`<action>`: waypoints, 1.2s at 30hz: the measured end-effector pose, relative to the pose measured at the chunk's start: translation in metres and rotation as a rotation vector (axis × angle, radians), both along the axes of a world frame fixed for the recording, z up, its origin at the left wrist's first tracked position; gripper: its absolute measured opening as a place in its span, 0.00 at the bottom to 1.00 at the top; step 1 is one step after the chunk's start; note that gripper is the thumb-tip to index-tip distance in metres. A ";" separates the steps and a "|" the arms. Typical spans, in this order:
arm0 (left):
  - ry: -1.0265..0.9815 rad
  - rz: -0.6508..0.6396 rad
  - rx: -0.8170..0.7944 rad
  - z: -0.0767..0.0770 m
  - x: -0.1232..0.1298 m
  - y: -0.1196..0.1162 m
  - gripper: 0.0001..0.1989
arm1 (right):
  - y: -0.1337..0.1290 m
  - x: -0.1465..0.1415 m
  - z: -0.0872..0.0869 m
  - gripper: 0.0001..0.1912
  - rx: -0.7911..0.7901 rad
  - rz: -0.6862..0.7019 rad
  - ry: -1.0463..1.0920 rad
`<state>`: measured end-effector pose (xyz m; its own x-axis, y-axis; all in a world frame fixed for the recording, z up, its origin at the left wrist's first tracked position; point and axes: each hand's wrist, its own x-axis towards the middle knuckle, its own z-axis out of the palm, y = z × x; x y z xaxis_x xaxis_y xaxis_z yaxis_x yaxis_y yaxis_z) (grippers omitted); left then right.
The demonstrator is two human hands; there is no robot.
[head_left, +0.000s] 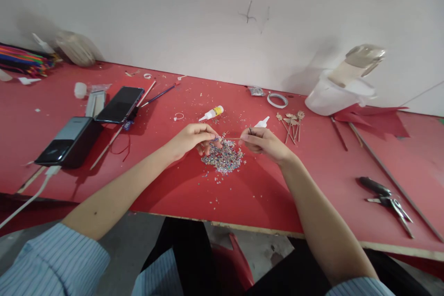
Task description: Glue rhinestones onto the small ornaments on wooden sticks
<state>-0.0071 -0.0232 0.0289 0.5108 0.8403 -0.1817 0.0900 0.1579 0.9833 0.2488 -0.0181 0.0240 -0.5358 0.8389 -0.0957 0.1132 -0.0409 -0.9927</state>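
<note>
Over a pile of glittery bits (225,157) on the red table, my left hand (194,139) pinches the small bluish end of a thin stick (231,138). My right hand (260,141) holds the stick's other end, with a small dark thing by its fingers that I cannot make out. The stick lies level between both hands, just above the pile's back edge. Behind the pile lies a white glue bottle with a yellow label (212,113). A white nozzle (262,122) is just behind my right hand.
Left: a phone (120,104), a power bank (67,141) with a white cable, a brush (157,95). Right: decorated sticks (292,125), a tape roll (277,100), a white tub (326,95), keys (395,208). The table's front edge (256,229) runs below my forearms.
</note>
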 end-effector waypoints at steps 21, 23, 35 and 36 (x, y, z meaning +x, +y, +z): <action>-0.004 -0.025 0.073 0.002 -0.001 -0.004 0.07 | 0.001 0.004 0.001 0.12 0.005 -0.092 0.045; -0.008 -0.030 0.074 0.001 0.000 -0.005 0.07 | 0.000 0.003 0.002 0.12 0.006 -0.105 0.052; -0.042 -0.039 0.109 0.002 0.000 -0.006 0.07 | 0.000 0.002 0.002 0.12 0.016 -0.101 0.096; -0.045 -0.038 0.116 0.002 0.000 -0.006 0.07 | 0.000 0.003 0.001 0.12 0.015 -0.099 0.098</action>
